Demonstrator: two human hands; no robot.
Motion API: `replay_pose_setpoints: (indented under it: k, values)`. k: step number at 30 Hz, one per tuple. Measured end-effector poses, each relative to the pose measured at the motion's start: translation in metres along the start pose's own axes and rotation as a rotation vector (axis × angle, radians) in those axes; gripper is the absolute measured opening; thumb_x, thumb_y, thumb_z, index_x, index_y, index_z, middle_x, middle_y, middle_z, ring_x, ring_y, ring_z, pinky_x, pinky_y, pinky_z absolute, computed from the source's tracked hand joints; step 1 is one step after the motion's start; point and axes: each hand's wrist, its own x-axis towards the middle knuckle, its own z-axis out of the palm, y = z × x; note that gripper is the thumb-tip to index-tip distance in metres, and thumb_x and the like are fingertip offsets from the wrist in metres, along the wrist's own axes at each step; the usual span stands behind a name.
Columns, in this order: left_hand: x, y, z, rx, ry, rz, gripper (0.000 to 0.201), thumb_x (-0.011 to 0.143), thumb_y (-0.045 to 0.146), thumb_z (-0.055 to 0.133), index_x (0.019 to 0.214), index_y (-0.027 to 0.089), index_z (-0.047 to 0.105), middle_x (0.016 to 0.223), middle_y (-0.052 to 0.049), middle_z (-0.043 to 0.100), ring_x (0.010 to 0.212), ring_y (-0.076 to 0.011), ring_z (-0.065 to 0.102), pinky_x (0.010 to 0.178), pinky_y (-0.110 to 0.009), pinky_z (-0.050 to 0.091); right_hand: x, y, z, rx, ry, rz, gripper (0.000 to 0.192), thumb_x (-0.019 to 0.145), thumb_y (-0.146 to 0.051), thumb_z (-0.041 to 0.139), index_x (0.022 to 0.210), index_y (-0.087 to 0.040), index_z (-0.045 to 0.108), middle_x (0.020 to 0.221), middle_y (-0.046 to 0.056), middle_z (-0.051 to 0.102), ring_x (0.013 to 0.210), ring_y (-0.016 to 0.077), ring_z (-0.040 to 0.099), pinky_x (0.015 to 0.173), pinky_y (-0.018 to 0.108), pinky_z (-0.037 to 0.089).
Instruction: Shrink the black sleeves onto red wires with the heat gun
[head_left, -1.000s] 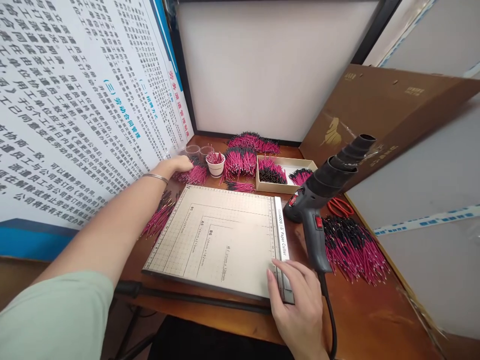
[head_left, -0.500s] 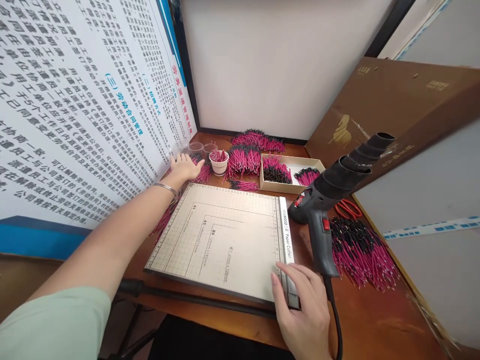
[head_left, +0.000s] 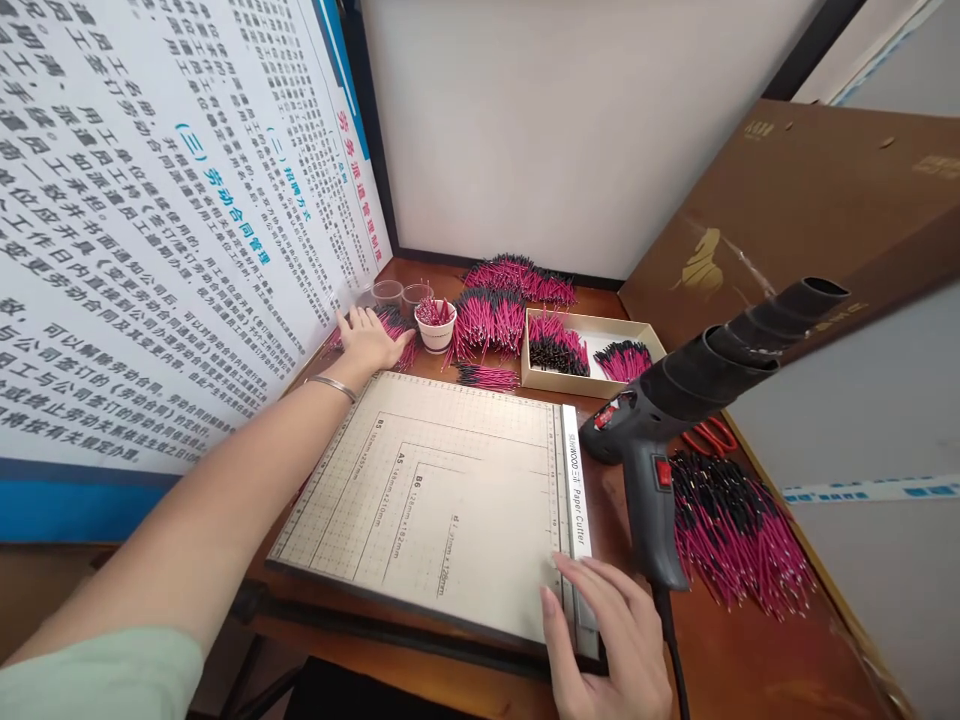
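We hold our left hand point(head_left: 369, 343) spread at the wires point(head_left: 391, 322). Our right hand point(head_left: 616, 632), loosely spread too, rests on the cutter point(head_left: 487, 500).

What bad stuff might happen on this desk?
The left hand is near the small white cup packed with thin pink wires, so it might tip it. The right hand is close to the thin black cord of the black gun-shaped tool, so it might snag it and topple the tool.
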Motion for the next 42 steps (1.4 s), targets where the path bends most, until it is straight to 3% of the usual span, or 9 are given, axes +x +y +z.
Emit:
replay_pose_setpoints:
  k: [8, 12, 14, 18, 21, 25, 28, 36, 42]
  values:
    - [-0.007, -0.001, -0.017, -0.102, 0.003, 0.003, 0.098, 0.102, 0.064, 0.024, 0.161, -0.014, 0.021, 0.173, -0.029, 0.020, 0.166, -0.0363, 0.011, 0.134, -0.055, 0.001, 0.002, -0.001, 0.002, -0.035, -0.022, -0.019, 0.016, 0.098, -0.020, 0.065, 0.112, -0.013, 0.068, 0.098, 0.009, 0.076, 0.104, 0.0231, 0.065, 0.095, 0.039, 0.049]
    - [-0.022, -0.015, -0.032, -0.191, 0.082, 0.011, 0.091, 0.104, 0.060, 0.021, 0.166, -0.007, 0.014, 0.177, -0.022, 0.014, 0.167, -0.0327, 0.006, 0.135, -0.052, 0.003, -0.001, 0.000, 0.005, -0.056, -0.010, -0.020, 0.020, 0.099, -0.024, 0.065, 0.116, -0.013, 0.068, 0.103, 0.011, 0.076, 0.110, 0.0265, 0.066, 0.098, 0.042, 0.049]
    - [-0.037, -0.029, -0.040, -0.243, 0.093, 0.007, 0.087, 0.104, 0.061, 0.023, 0.167, 0.001, 0.022, 0.175, -0.020, 0.024, 0.164, -0.0346, 0.019, 0.134, -0.050, 0.016, -0.002, 0.000, 0.006, -0.059, 0.002, -0.033, 0.022, 0.099, -0.026, 0.066, 0.117, -0.014, 0.067, 0.105, 0.012, 0.076, 0.111, 0.0275, 0.066, 0.098, 0.042, 0.050]
    - [-0.080, -0.065, -0.047, -0.332, 0.049, 0.013, 0.067, 0.107, 0.046, 0.017, 0.146, 0.015, 0.060, 0.148, -0.012, 0.067, 0.137, -0.0294, 0.062, 0.114, -0.036, 0.047, -0.002, 0.001, 0.008, -0.079, 0.014, -0.056, 0.025, 0.098, -0.027, 0.067, 0.117, -0.012, 0.066, 0.110, 0.016, 0.075, 0.112, 0.0299, 0.067, 0.097, 0.043, 0.051]
    - [-0.113, -0.091, -0.041, -0.354, 0.022, 0.005, 0.058, 0.106, 0.028, 0.020, 0.148, 0.019, 0.058, 0.127, -0.007, 0.079, 0.115, -0.0225, 0.073, 0.096, -0.030, 0.055, -0.002, 0.000, 0.010, -0.105, 0.020, -0.077, 0.026, 0.099, -0.029, 0.066, 0.117, -0.011, 0.066, 0.112, 0.017, 0.075, 0.111, 0.0317, 0.067, 0.096, 0.045, 0.052]
    - [-0.136, -0.117, -0.029, -0.243, 0.032, -0.056, 0.045, 0.096, 0.034, 0.051, 0.136, 0.024, 0.069, 0.128, -0.006, 0.078, 0.116, -0.0304, 0.071, 0.096, -0.035, 0.055, -0.003, -0.001, 0.011, -0.126, 0.023, -0.092, 0.025, 0.100, -0.030, 0.064, 0.116, -0.012, 0.066, 0.111, 0.017, 0.075, 0.110, 0.0332, 0.068, 0.095, 0.047, 0.051]
    - [-0.137, -0.128, -0.021, -0.145, 0.010, -0.083, 0.035, 0.089, 0.034, 0.062, 0.119, 0.024, 0.078, 0.121, -0.005, 0.080, 0.112, -0.0331, 0.072, 0.097, -0.036, 0.055, -0.003, -0.001, 0.011, -0.119, 0.038, -0.099, 0.025, 0.100, -0.030, 0.065, 0.115, -0.011, 0.067, 0.111, 0.017, 0.076, 0.110, 0.0339, 0.068, 0.096, 0.048, 0.051]
    - [-0.125, -0.138, 0.004, -0.012, -0.044, -0.073, 0.027, 0.080, 0.035, 0.073, 0.102, 0.021, 0.082, 0.108, -0.013, 0.081, 0.108, -0.0378, 0.074, 0.089, -0.037, 0.058, -0.005, 0.001, 0.011, -0.100, 0.052, -0.091, 0.027, 0.101, -0.034, 0.062, 0.112, -0.010, 0.068, 0.109, 0.017, 0.077, 0.108, 0.0342, 0.069, 0.094, 0.047, 0.050]
    - [-0.122, -0.137, 0.015, -0.032, -0.038, -0.020, 0.023, 0.085, 0.041, 0.071, 0.098, 0.024, 0.082, 0.108, -0.010, 0.082, 0.111, -0.0320, 0.074, 0.086, -0.031, 0.057, -0.007, 0.002, 0.009, -0.078, 0.051, -0.072, 0.026, 0.102, -0.037, 0.061, 0.114, -0.015, 0.068, 0.111, 0.014, 0.077, 0.111, 0.0312, 0.069, 0.095, 0.044, 0.049]
